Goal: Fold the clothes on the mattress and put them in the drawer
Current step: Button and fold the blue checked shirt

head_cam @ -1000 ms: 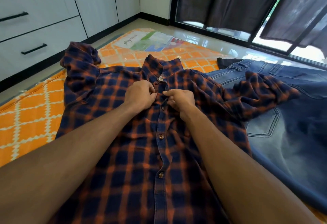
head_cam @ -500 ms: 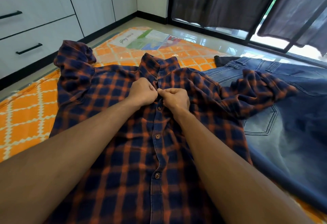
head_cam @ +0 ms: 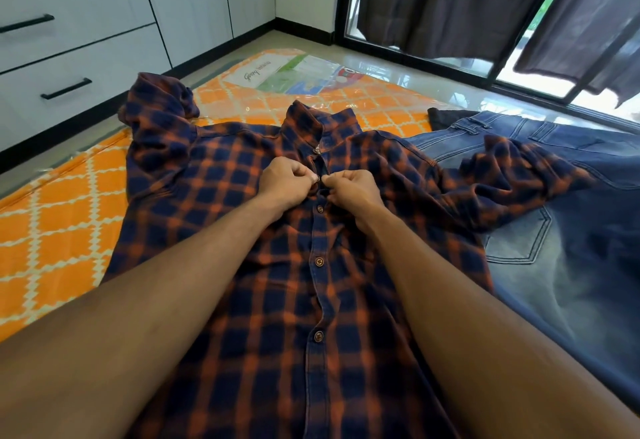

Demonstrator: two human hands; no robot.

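Note:
A navy and orange plaid shirt [head_cam: 214,203] lies face up on the orange patterned mattress [head_cam: 52,230], collar away from me, several lower buttons fastened. My left hand [head_cam: 282,184] and my right hand [head_cam: 351,190] meet at the button placket just below the collar. Each pinches one edge of the placket between thumb and fingers. Blue jeans [head_cam: 561,265] lie flat to the right, partly under the shirt's right sleeve. White drawers [head_cam: 69,54] with black handles stand closed at the left.
A dark garment [head_cam: 441,118] peeks out beyond the jeans. A printed label under plastic [head_cam: 287,73] covers the mattress's far end. Tiled floor runs between mattress and drawers. Glass doors with dark curtains [head_cam: 450,2] fill the back right.
Both hands stay at the upper placket and have shifted slightly toward the collar. Their fingertips now pinch the two edges apart rather than pressed together.

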